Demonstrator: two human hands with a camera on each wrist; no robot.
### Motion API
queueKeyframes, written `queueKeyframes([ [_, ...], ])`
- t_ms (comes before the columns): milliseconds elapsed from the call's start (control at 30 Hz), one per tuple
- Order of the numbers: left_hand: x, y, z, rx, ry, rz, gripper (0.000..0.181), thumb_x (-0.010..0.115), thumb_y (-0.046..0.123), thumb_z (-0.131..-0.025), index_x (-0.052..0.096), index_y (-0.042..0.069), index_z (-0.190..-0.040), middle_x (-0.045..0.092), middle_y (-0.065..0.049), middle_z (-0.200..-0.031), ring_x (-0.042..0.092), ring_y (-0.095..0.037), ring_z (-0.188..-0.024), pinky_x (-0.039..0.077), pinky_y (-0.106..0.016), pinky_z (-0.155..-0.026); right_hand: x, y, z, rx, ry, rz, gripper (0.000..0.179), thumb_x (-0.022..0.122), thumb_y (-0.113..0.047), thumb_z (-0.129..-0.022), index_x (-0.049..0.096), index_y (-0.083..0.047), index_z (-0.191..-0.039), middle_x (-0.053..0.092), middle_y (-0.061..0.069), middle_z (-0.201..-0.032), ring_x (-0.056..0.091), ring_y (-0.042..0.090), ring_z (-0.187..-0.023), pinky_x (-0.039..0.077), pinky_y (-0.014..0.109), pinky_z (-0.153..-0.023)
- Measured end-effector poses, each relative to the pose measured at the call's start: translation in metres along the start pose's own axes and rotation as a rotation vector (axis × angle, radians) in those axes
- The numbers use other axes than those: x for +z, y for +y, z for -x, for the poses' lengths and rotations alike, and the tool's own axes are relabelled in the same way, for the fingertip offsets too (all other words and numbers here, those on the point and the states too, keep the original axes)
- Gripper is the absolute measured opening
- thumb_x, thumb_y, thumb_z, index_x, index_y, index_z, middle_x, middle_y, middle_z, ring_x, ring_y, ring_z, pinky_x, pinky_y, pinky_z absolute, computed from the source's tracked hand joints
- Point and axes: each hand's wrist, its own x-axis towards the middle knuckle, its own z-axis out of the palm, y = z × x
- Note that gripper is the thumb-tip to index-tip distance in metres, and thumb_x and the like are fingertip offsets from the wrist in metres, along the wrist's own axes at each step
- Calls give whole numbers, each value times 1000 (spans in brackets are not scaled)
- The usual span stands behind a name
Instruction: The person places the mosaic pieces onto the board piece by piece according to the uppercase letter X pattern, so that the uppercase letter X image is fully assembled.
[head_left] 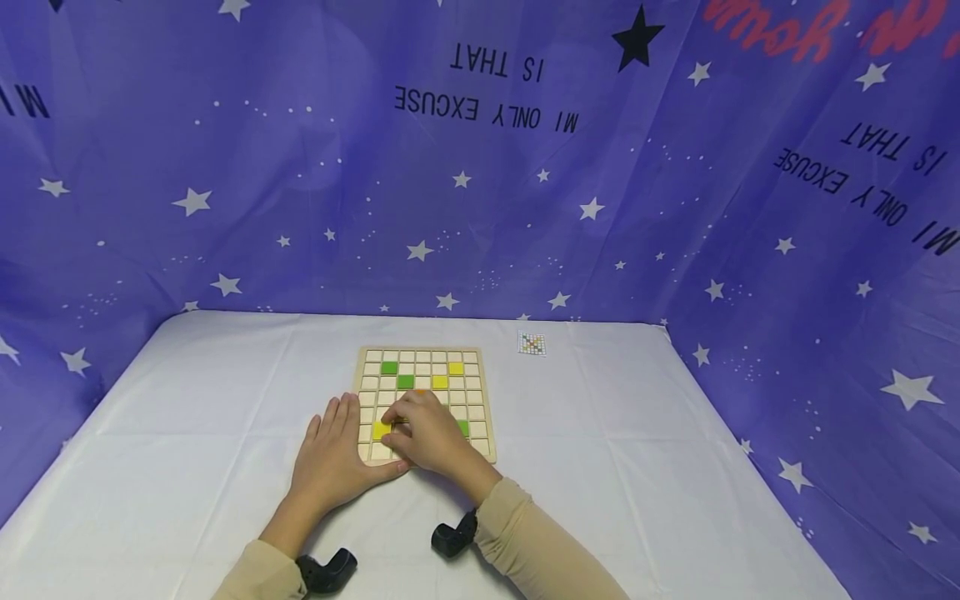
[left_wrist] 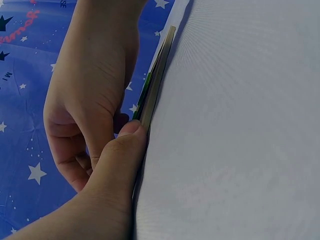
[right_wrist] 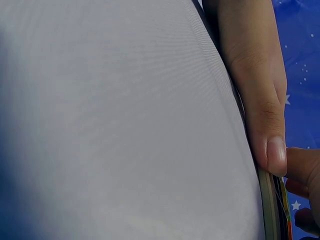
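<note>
A square wooden grid board [head_left: 487, 433] lies on the white table, its cells filled with pale tiles and several green, yellow and orange ones. My left hand [head_left: 330, 458] rests along the board's left side with straight fingers, its thumb stretched along the front edge. The left wrist view shows that thumb [left_wrist: 120, 155] against the board's rim. With curled fingers, my right hand [head_left: 431, 433] pinches a yellow tile [head_left: 380, 432] at the board's lower left; its palm hides the middle cells. A green tile [head_left: 389, 367] and another yellow tile [head_left: 456, 368] sit farther back.
A small card [head_left: 532, 343] with a coloured grid pattern lies behind the board to the right. White cloth [head_left: 637, 500] covers the table. A purple star-printed curtain [head_left: 300, 208] hangs behind and at the sides. Black devices [head_left: 327, 572] are strapped at both wrists.
</note>
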Motion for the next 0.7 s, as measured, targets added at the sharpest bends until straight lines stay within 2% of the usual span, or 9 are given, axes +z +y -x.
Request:
queueKeyframes([
  [433,0,0,-1,-6,-5,0,143,55,95,-62,18,-9,-154,20,-28,-162,16,-45,-151,14,-63,-122,0,0,1,-7,8,-1,22,73,-39,-89,74,-25,-105,63,-14,-103,54,6,-101,49,21,-86],
  [700,0,1,0,-9,-8,8,144,56,94,-62,16,-9,-154,20,-29,-161,16,-45,-151,15,-62,-121,0,-2,4,-26,18,27,9,73,-38,-90,76,-30,-92,63,-16,-100,50,4,-96,45,18,-80],
])
